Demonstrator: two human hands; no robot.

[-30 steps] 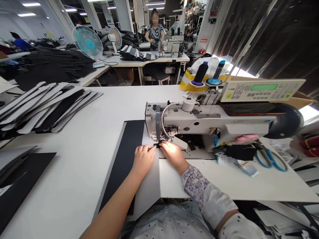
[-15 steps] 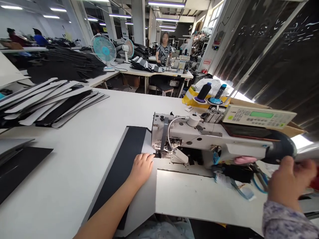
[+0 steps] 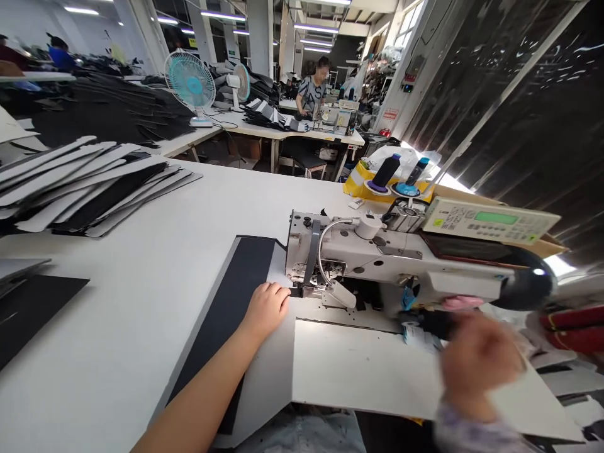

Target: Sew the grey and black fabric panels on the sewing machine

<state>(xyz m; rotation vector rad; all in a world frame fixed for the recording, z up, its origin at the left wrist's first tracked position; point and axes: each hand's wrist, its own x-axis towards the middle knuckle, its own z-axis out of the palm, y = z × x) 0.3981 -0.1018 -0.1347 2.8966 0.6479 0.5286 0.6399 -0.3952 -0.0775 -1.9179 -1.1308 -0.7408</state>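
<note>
The two bare hands are well apart. The left hand point(image 3: 267, 308) is laid, fingers close together, on a black-and-grey panel point(image 3: 236, 289), its fingertips at a short black strip point(image 3: 296, 292) that is led under the head of a sewing machine point(image 3: 349, 245); whether the strip is pinched cannot be told. The right hand point(image 3: 481, 355) is seen over the tabletop point(image 3: 368, 365), beside a dark bundle point(image 3: 431, 322), too blurred for its grip or any held object to be made out. With the panel steadied by one hand alone, the strip could be skewed by a slip, and fingertips could be caught if the machine were run. The needle is hidden by metal parts, and some of the panel is covered by the left forearm. Beyond the left hand, stacked pieces point(image 3: 104, 179) are cut off by the view's edge. Far ahead, a person point(image 3: 311, 94) is seen.
</note>
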